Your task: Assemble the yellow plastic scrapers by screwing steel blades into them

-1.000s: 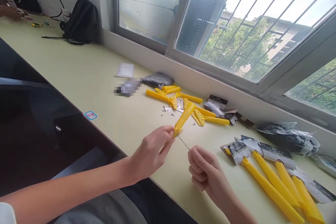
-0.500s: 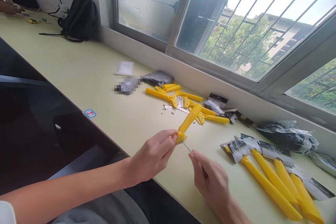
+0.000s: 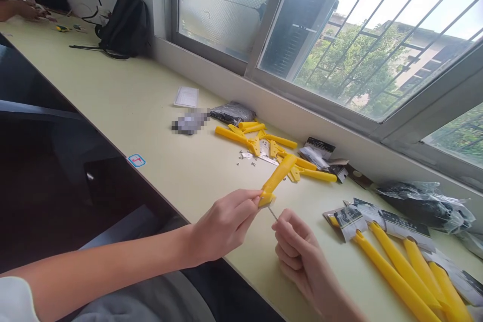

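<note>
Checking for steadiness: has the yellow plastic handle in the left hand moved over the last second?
Yes: judged against the blue-edged sticker, the yellow plastic handle has shifted slightly right and lower in view.

There's one held yellow tool [image 3: 279, 173] — plus four packaged handles [image 3: 396, 276] and two backpacks [image 3: 126, 22].

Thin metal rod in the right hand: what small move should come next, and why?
Probably a slight twist of the thin metal rod by the right hand: its far end appears to meet the yellow tool, which the left hand grips near that spot.
</note>
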A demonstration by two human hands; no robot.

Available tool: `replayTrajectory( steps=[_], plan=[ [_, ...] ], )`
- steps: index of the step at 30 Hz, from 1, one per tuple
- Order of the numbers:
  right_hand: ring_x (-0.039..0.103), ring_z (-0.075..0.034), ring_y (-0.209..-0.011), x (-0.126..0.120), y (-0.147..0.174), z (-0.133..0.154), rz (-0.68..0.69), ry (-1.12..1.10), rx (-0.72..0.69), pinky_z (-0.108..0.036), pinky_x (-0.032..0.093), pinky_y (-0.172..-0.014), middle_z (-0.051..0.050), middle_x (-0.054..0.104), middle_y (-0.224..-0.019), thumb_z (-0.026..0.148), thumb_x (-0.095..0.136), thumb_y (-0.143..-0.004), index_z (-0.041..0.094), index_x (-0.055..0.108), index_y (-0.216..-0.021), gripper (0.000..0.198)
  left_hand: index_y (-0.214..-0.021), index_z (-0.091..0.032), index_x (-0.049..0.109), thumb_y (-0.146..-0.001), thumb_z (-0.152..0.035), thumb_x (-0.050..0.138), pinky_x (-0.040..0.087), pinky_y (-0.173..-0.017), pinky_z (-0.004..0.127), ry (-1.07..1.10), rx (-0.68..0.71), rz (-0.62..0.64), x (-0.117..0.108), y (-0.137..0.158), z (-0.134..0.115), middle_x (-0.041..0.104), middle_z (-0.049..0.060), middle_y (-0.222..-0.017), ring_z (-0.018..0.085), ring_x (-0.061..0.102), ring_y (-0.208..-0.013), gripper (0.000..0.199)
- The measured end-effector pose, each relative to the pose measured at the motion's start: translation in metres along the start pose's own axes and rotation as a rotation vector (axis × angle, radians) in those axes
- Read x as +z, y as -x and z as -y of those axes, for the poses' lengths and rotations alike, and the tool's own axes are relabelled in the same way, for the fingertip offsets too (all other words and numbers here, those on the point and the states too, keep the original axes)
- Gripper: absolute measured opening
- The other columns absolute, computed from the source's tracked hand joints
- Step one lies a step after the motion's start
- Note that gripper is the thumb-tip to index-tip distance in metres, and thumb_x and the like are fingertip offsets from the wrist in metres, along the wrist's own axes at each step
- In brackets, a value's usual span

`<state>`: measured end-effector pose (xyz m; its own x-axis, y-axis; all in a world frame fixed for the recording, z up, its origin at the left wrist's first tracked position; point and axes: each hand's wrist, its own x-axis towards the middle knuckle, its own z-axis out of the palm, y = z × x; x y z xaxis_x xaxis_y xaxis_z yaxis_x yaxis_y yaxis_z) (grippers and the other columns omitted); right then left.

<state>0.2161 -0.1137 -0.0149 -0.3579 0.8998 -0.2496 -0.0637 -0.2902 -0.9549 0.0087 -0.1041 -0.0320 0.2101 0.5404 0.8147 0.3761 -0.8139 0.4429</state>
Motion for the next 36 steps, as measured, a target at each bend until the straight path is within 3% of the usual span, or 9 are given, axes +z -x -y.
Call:
replayTrajectory(
  steps=[4, 7, 10, 16, 25, 28, 31, 33, 36],
  plan=[
    [0.027, -0.008, -0.049, -0.008, -0.006, -0.011, -0.291, 0.689, -0.817, -0.023, 0.024, -0.045, 0.006, 0.040, -0.058, 0.028, 0.067, -0.097, 0.020, 0.063, -0.081, 0.019, -0.092, -0.020, 0.053, -0.097, -0.003, 0.053, 0.062, -0.094, 0.034, -0.035, 0.021, -0.017, 0.004, 0.000, -0.001, 0.073, 0.014, -0.111, 0.020, 0.072, -0.105, 0.018],
    [0.033, -0.009, -0.050, -0.015, -0.008, -0.013, -0.284, 1.009, -1.097, -0.024, 0.025, -0.046, 0.004, 0.045, -0.059, 0.016, 0.063, -0.096, 0.019, 0.066, -0.088, 0.010, -0.090, -0.018, 0.054, -0.095, 0.000, 0.055, 0.063, -0.092, 0.034, -0.036, 0.051, -0.012, 0.006, 0.001, -0.001, 0.074, 0.015, -0.108, 0.020, 0.073, -0.102, 0.018],
    [0.026, -0.008, -0.048, -0.012, -0.006, -0.011, -0.209, 0.901, -0.873, -0.022, 0.023, -0.044, 0.008, 0.033, -0.056, 0.023, 0.053, -0.104, 0.020, 0.055, -0.080, 0.024, -0.089, -0.017, 0.054, -0.095, 0.001, 0.057, 0.062, -0.092, 0.033, -0.026, 0.037, -0.008, 0.006, 0.000, 0.000, 0.075, 0.015, -0.106, 0.020, 0.074, -0.100, 0.018],
    [0.013, -0.005, -0.041, -0.001, 0.003, -0.003, 0.033, -0.003, -0.024, -0.014, 0.014, -0.034, 0.014, 0.022, -0.052, 0.057, 0.068, -0.094, 0.024, 0.048, -0.082, 0.041, -0.088, -0.017, 0.053, -0.094, 0.001, 0.057, 0.062, -0.088, 0.033, 0.010, 0.039, 0.009, 0.005, -0.003, 0.002, 0.075, 0.017, -0.108, 0.023, 0.075, -0.100, 0.019],
    [0.005, -0.003, -0.038, -0.010, -0.003, 0.002, 0.206, -0.167, 0.195, -0.013, 0.009, -0.031, 0.015, 0.020, -0.051, 0.058, 0.071, -0.092, 0.024, 0.046, -0.081, 0.044, -0.085, -0.017, 0.055, -0.094, -0.001, 0.059, 0.060, -0.089, 0.032, 0.173, -0.044, 0.030, 0.003, -0.003, -0.001, 0.076, 0.011, -0.101, 0.021, 0.075, -0.099, 0.019],
    [0.017, -0.005, -0.043, -0.017, 0.000, 0.008, 0.080, 0.178, -0.044, -0.016, 0.016, -0.038, 0.012, 0.025, -0.054, 0.057, 0.066, -0.096, 0.022, 0.048, -0.078, 0.043, -0.079, -0.018, 0.055, -0.093, -0.011, 0.065, 0.062, -0.084, 0.027, 0.289, -0.325, 0.023, -0.003, -0.018, 0.008, 0.077, 0.005, -0.095, 0.018, 0.076, -0.092, 0.019],
    [0.038, -0.009, -0.049, -0.036, 0.011, 0.021, -0.319, 0.686, -0.583, -0.020, 0.030, -0.044, 0.006, 0.043, -0.056, 0.039, 0.064, -0.100, 0.021, 0.059, -0.079, 0.029, -0.072, -0.019, 0.052, -0.090, -0.018, 0.071, 0.063, -0.077, 0.024, 0.354, -0.482, 0.037, -0.012, -0.042, 0.026, 0.076, 0.004, -0.088, 0.019, 0.076, -0.090, 0.026],
    [0.057, -0.012, -0.059, -0.054, 0.020, 0.031, -0.578, 1.028, -0.976, -0.022, 0.045, -0.055, 0.000, 0.064, -0.073, 0.020, 0.067, -0.096, 0.022, 0.070, -0.094, 0.005, -0.072, -0.020, 0.050, -0.089, -0.014, 0.070, 0.062, -0.078, 0.025, 0.324, -0.389, 0.107, -0.014, -0.055, 0.037, 0.077, 0.005, -0.091, 0.019, 0.076, -0.091, 0.027],
    [0.069, -0.014, -0.069, -0.080, 0.026, 0.037, -0.559, 1.388, -1.139, -0.022, 0.053, -0.065, -0.004, 0.072, -0.094, 0.008, 0.066, -0.094, 0.024, 0.070, -0.125, 0.036, -0.079, -0.019, 0.052, -0.091, -0.005, 0.060, 0.061, -0.077, 0.028, 0.301, -0.060, 0.275, -0.003, -0.065, 0.046, 0.079, 0.010, -0.097, 0.018, 0.076, -0.084, 0.020]
  ],
)
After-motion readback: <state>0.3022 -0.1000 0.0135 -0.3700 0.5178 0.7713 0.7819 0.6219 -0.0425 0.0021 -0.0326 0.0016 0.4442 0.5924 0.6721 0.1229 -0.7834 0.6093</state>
